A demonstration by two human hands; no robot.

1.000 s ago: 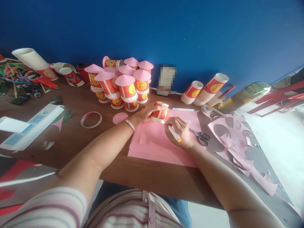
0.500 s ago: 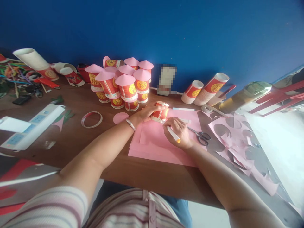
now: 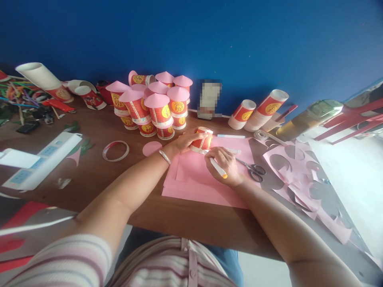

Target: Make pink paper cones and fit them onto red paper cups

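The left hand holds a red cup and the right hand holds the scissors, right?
No, the right hand holds a white pen, not the scissors, as the head view shows. The left hand does hold a red cup.

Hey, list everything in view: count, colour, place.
cup: one, red-white, held at centre
marker: one, white-orange, centre
sheets: several, pink, centre front
scissors: one, black, sheets' right edge
cone-topped cups: several, red-pink, left of centre
cup stacks: two, red-white, back right
offcuts: several, pink, far right
ring: one, white-red, left
disc: one, pink, left of cup
power strip: one, white, far left
container: one, gold, back right
clutter: uncounted, mixed colours, back left
wall: one, blue, back
table: one, brown, beneath
left hand: one, around cup
right hand: one, around marker
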